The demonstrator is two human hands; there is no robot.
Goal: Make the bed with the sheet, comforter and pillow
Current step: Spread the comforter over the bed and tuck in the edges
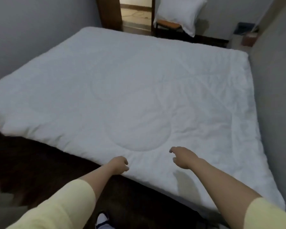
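Observation:
A white quilted comforter [122, 90] lies spread flat over the whole bed, with creases toward its right side. My left hand [120, 165] is at the comforter's near edge with its fingers curled; whether it pinches the fabric I cannot tell. My right hand [183, 157] hovers just above the comforter a little to the right, fingers apart and holding nothing, its shadow on the cloth below. A white pillow [178, 13] leans on a wooden chair [168, 24] beyond the bed's far end. No sheet shows under the comforter.
Grey walls run close along the bed's left and right sides. Dark wooden floor [31, 162] lies in front of me, with my shoe [102, 219] on it. An open doorway [135, 10] is at the far end, and a bin [243, 35] stands at the far right.

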